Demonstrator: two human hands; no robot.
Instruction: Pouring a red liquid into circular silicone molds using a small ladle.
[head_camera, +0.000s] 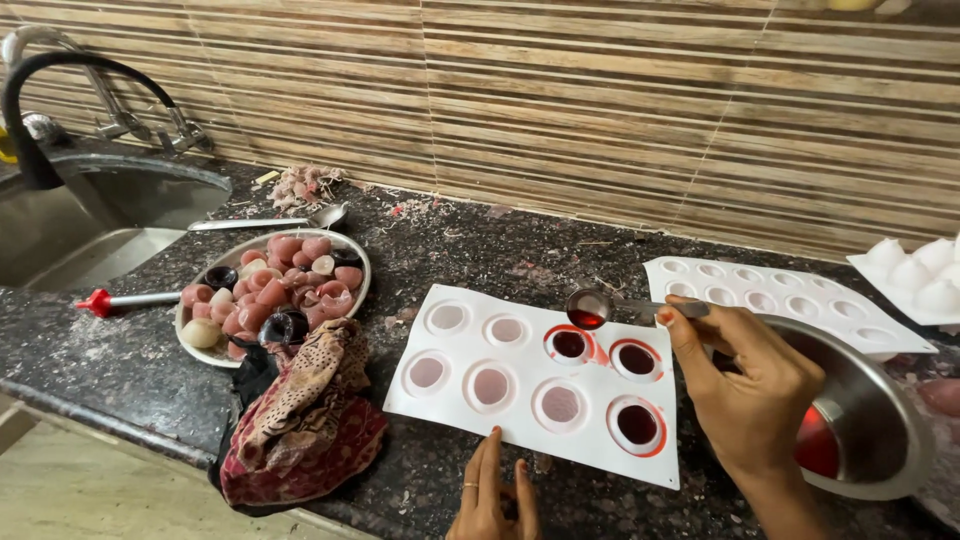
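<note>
Hands work over a white silicone mould sheet with round cavities (520, 385) lying flat on a dark speckled stone counter (130, 340). Right hand (745, 385) pinches the handle of a small steel measuring spoon (590, 308) between thumb and fingers; the spoon bowl holds dark red liquid and hovers just above the upper row of the mould. Three cavities on the mould's right side hold dark red liquid, with red smears around their rims; the other cavities look pale and unfilled. Left hand (492, 490) rests at the mould's near edge, fingers straight and held close together, tips touching the sheet; it grips nothing.

Round steel bowl with red liquid inside (870, 420) sits just right of the mould, partly behind the right wrist. Second white mould sheet (790, 295) lies behind it, cavities empty. Left of the mould: crumpled red and brown patterned cloth (300, 420), then an oval steel plate heaped with pink and cream dome-shaped pieces (275, 285). Steel spoon (270, 220) lies beyond the plate. Steel sink (90, 215) with black tap at far left.
</note>
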